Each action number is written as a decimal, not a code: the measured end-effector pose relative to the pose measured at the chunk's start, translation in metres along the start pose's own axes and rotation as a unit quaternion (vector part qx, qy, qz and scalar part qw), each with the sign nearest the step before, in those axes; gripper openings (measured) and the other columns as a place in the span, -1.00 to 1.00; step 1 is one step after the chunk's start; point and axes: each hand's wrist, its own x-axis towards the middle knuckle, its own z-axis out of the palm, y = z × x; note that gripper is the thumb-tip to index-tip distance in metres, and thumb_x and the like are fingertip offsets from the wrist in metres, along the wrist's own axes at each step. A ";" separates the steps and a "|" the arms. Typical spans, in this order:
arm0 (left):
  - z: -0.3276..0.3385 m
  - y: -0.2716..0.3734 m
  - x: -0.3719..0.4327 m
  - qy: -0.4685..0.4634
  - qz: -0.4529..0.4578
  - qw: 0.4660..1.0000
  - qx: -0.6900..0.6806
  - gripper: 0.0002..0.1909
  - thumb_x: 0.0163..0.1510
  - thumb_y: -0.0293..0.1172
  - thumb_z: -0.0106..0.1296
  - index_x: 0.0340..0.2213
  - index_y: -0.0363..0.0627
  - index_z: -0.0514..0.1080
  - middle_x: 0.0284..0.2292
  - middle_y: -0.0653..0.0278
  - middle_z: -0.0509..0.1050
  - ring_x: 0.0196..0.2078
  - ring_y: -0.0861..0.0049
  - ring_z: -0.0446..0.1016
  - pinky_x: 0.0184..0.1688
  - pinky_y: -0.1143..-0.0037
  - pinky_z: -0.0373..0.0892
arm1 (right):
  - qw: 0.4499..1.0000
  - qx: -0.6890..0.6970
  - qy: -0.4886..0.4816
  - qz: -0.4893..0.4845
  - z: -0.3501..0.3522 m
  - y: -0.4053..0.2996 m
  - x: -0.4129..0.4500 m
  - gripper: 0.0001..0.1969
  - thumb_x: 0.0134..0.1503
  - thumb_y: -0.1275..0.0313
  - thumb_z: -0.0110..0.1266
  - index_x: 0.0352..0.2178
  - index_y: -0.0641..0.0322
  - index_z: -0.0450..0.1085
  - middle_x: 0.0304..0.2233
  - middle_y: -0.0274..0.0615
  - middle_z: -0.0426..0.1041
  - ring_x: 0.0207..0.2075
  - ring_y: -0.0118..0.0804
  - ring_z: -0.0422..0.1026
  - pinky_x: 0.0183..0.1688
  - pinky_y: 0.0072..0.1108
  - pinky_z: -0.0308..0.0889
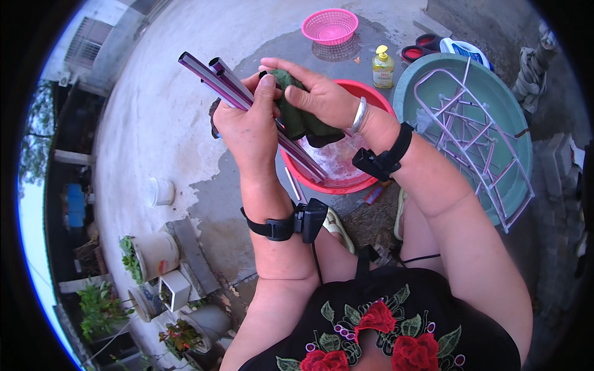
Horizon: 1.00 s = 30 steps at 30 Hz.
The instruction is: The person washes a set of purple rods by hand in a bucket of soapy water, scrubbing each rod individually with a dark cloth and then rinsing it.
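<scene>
Several metal tubes (230,89) with purple stripes slant across the view, gripped in my left hand (254,123). Their lower ends reach into a red plastic basin (338,189) of foamy water. A dark green cloth (290,111) hangs between my hands, over the tubes. My right hand (320,95), fingers spread, lies against this cloth; whether it pinches it cannot be told. Some dark material shows behind my left hand. On the right, a large green basin (403,88) holds water and a frame of joined tubes (452,123), partly sticking out over its rim.
A yellow-topped pump bottle (383,69) stands behind the basins, with a pink basket (329,28) farther back. Dark shoes (420,46) and a white bottle (464,48) sit by the green basin. Another tube (293,183) lies beside the red basin. A white bucket (160,192) and potted plants (155,256) are at left.
</scene>
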 end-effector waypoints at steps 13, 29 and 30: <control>-0.002 -0.007 -0.005 -0.053 -0.036 0.998 -0.013 -0.77 0.02 -0.39 0.17 -0.34 -0.34 0.50 -0.53 0.34 0.48 -0.56 0.76 0.33 -0.52 0.71 0.22 | 0.964 -0.236 0.118 0.040 -0.002 -0.006 -0.007 -0.57 -0.03 0.14 0.25 -0.22 0.18 0.37 -0.46 -0.20 0.46 -0.40 -0.41 0.43 -0.29 -0.58 0.35; -0.015 -0.021 0.007 -0.034 -0.037 0.998 -0.038 -0.78 0.00 -0.43 0.13 -0.34 -0.36 0.47 -0.54 0.29 0.49 -0.61 0.76 0.34 -0.57 0.71 0.25 | 0.954 -0.221 0.203 -0.006 -0.022 -0.031 0.008 -0.86 0.14 0.38 0.04 -0.39 0.25 0.32 -0.50 -0.31 0.38 -0.47 -0.45 0.33 -0.37 -0.60 0.27; -0.014 -0.022 0.006 -0.032 -0.033 0.998 -0.046 -0.79 -0.01 -0.44 0.14 -0.34 -0.35 0.47 -0.55 0.30 0.49 -0.61 0.77 0.34 -0.57 0.71 0.25 | 0.952 -0.220 0.212 -0.011 -0.022 -0.025 0.007 -0.82 0.12 0.32 0.09 -0.40 0.22 0.35 -0.51 -0.38 0.39 -0.49 -0.54 0.33 -0.39 -0.67 0.27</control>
